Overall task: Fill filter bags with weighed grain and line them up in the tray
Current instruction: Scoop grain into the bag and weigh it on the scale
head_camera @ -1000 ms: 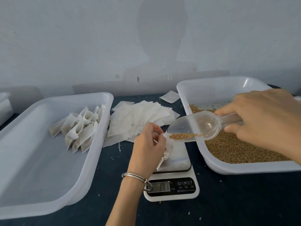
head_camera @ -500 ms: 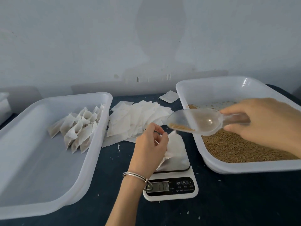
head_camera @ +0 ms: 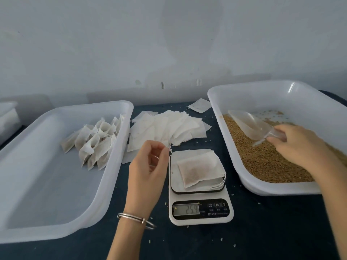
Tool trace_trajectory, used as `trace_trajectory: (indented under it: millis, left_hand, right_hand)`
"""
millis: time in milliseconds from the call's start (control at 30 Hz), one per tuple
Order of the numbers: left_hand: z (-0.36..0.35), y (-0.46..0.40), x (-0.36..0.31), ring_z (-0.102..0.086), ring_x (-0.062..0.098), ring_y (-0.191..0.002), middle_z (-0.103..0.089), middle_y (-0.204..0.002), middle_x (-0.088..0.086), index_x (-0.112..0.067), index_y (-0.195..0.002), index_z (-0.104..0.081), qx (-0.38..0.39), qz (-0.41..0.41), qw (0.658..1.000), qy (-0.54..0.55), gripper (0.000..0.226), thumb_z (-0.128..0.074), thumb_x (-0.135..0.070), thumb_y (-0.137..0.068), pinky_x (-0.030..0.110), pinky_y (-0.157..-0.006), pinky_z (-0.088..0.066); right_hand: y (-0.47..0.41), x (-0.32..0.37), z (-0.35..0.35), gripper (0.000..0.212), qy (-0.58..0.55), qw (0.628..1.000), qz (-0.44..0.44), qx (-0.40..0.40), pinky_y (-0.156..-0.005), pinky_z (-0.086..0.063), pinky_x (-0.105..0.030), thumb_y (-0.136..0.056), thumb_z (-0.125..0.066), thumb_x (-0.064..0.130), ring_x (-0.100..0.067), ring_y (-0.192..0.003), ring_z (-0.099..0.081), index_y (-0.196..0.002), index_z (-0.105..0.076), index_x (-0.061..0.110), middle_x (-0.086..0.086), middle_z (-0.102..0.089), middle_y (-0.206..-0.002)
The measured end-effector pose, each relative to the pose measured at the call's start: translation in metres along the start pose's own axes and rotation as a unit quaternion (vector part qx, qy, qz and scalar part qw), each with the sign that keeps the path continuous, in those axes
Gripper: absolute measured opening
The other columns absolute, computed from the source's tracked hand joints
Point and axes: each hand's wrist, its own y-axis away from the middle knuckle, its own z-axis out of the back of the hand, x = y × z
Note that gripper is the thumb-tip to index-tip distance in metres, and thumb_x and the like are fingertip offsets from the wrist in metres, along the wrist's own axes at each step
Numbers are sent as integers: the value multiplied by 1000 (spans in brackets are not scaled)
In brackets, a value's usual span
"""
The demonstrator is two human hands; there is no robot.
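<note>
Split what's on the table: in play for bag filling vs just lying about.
In play: filled bag on scale; scoop in right hand; grain tray; left tray; empty bags; left hand.
Lying about: white box; spilled grains.

You get soft, dim, bluish light; glare glints on the right tray's rim (head_camera: 291, 87), and wide-angle bending curves the edges.

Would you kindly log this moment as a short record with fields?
Bag on scale: one filled filter bag lying flat on the scale
Display: reads 259
Left hand: hovers beside the scale, holding nothing
Right hand: grips the clear scoop over the grain
Left tray: filled bags lined up
Empty bags: between the trays
</note>
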Motion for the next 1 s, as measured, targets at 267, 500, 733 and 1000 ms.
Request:
trace_trajectory:
  millis: [267,500,733,1000]
  left_hand:
    - [-5,0,-4,-52,5,-62,-62,-72,-12,-29,-77,-60,34,-25,999,-2,8,-61,-27,-85,12,-53,-40]
    - [-76,0,-6,-37,11,-110,-45,-117,-10,-28,-121,-50,234,-176,896,-335,52,-65,-52,-77,28,-90,-37]
    - [-90,-1,-3,-47,20,-99,-52,-105,-1,-18,-100,-55,180,-211,875,-397,12,-49,-17,-89,28,-75,-30]
    - [-23,-21,-13,-53,3,-69,-59,-82,-12,-22,-88,-59,118,-95,979,-135,12,-55,-11,-92,12,-63,-44]
  right_hand:
    - [4,4,-13,49,22,1000,-14,-2,-71,-43,-34,-94,-54,29,-28,-98,-61,-139,-41,13,-10,-62,-121]
    - [2,2,-21,50,50,999,-14,15,-63,-41,-30,-95,-51,32,-18,-78,-54,-141,-38,17,-4,-62,-112]
    - [0,2,-24,57,39,998,-10,50,-61,-44,-24,-95,-52,32,-10,-70,-56,-146,-30,21,-4,-57,-130]
    - [23,47,4,34,-113,955,188,-199,-77,-42,-26,-87,-58,10,-10,-88,-51,-120,-63,15,-4,-58,-109]
